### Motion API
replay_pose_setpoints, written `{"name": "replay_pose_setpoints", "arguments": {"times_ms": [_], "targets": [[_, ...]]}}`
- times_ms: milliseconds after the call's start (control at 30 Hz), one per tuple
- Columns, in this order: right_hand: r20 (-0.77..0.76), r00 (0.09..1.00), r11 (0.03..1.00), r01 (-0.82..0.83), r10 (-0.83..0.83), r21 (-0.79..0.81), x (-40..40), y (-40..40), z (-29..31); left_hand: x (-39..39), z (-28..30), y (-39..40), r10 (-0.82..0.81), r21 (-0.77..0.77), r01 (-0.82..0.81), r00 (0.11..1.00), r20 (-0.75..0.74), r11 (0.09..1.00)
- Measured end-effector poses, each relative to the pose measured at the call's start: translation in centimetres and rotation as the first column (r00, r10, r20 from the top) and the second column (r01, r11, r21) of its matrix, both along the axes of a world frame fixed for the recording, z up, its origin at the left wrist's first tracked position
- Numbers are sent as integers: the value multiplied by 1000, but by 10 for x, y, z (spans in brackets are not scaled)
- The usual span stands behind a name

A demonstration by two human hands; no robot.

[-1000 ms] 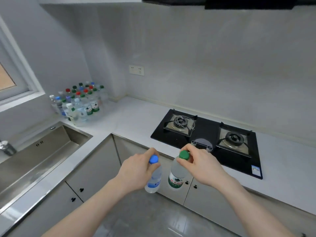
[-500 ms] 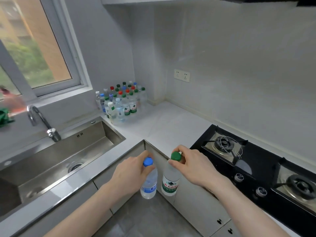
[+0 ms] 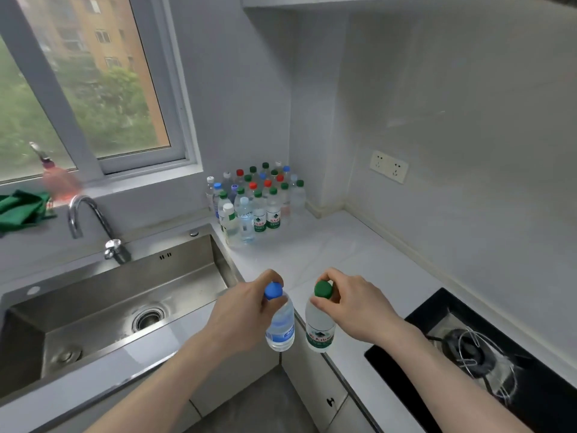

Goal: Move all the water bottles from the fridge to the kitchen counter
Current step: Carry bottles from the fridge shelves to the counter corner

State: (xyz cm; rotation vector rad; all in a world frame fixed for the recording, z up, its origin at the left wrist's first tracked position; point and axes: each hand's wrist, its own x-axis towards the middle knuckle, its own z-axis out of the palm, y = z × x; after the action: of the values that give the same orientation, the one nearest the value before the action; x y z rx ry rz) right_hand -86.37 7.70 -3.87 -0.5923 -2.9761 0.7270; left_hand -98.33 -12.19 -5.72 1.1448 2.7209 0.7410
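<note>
Left hand: the left hand (image 3: 246,303) has its fingers curled round the top of a blue-cap water bottle (image 3: 280,323) and holds it up by the neck.
Right hand: the right hand (image 3: 352,303) pinches the top of a green-cap water bottle (image 3: 319,321) the same way.
Where the two bottles are: both hang in the air, side by side, just in front of the tabletop (image 3: 324,254) corner. Neither one stands on it yet.
Done so far: a big bunch of bottles (image 3: 254,201) with red, green, blue and white caps stands close together in the far corner of the tabletop, by the wall.
Left to do: these two bottles need to be set down, most likely next to the bunch. The fridge is not in view, so I cannot tell if more bottles wait in it.
Tabletop: white and smooth, with free room between the hands and the bunch.
Room: a shiny metal sink (image 3: 118,307) with a bent tap (image 3: 90,223) sits to the left. A black gas stove (image 3: 487,354) sits to the right. A window (image 3: 81,85) shows trees and a building. A wall socket (image 3: 388,166) is on the pale wall, and a green cloth (image 3: 23,207) lies on the sill.
</note>
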Motion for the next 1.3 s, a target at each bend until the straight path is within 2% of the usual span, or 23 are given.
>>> {"name": "replay_pose_setpoints", "arguments": {"times_ms": [267,567,800,1300], "targets": [[-7,1000,1000,17,-17,7,-92,32,-6,-89,-2,33,-9,-29,9,1000,15,1000],[19,992,992,121,-122,17,-197,42,-27,-208,-22,43,-98,-94,99,995,9,991],[43,984,985,171,-171,2,-260,53,-43,-287,-43,51,-95,-113,95,995,6,989],[114,993,998,45,-41,-32,-379,102,-88,-391,-98,100,36,-225,-14,995,93,974]]}}
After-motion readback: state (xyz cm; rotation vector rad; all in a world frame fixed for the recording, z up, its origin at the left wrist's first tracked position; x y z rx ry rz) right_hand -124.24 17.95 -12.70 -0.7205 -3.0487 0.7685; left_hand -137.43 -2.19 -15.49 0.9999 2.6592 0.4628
